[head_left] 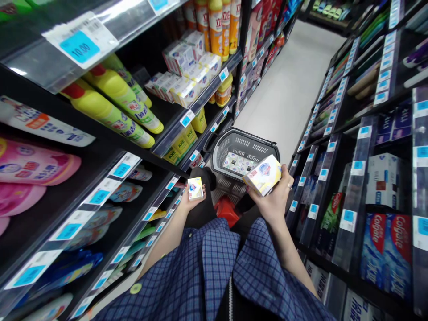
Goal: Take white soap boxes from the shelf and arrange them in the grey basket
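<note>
My left hand is closed around a small white and yellow soap box, held low beside the left shelves. My right hand grips a larger pack of the same white and yellow boxes from below, holding it just above the near rim of a grey shopping basket. The basket stands on the aisle floor ahead and has several similar boxes in it. More of these boxes are stacked on a left shelf at about head height.
Left shelves carry yellow-green bottles, pink pouches and orange bottles, with blue price tags along the edges. Right shelves hold toothpaste boxes. The pale aisle floor runs ahead. A red object lies near my legs.
</note>
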{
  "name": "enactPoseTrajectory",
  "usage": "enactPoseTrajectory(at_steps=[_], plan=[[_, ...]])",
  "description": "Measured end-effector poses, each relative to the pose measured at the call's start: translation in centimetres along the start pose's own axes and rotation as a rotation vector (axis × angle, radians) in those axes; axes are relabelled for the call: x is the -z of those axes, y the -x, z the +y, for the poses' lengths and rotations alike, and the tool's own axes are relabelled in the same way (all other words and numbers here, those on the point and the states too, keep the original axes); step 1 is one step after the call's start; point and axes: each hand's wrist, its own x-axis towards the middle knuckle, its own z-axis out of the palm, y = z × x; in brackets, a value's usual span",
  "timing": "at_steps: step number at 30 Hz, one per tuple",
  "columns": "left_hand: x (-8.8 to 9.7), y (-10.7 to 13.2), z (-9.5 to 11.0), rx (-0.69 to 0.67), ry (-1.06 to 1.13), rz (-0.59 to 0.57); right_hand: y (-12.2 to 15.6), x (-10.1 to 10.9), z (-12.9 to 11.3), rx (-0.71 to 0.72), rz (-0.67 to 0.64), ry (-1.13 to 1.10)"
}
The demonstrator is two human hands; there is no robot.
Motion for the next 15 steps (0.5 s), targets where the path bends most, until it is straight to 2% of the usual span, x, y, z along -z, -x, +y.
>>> enactPoseTrajectory(at_steps=[3, 7, 9, 12, 15], plan=[[-0.2, 0.3, 0.0, 0.006, 0.002, 0.001, 0.0, -0.2, 0.6, 0.114, 0.057, 0.095], [0.2, 0.5, 0.1, 0.022, 0.029, -0.018, 0.9, 0.6, 2.8, 0.568, 0.114, 0.145], [0.6, 0.1, 0.2, 0.023, 0.053, -0.035, 1.7, 1.0, 4.1, 0.694, 0.043, 0.107], [1.0, -0.3, 0.3, 0.027, 0.057, -0.053, 2.2, 1.5, 6.6, 0.58, -0.095, 0.113], [0.7, -0.2, 0.2, 0.053, 0.072, -0.04, 1.3, 1.5, 10.5, 0.343, -0.105, 0.202]])
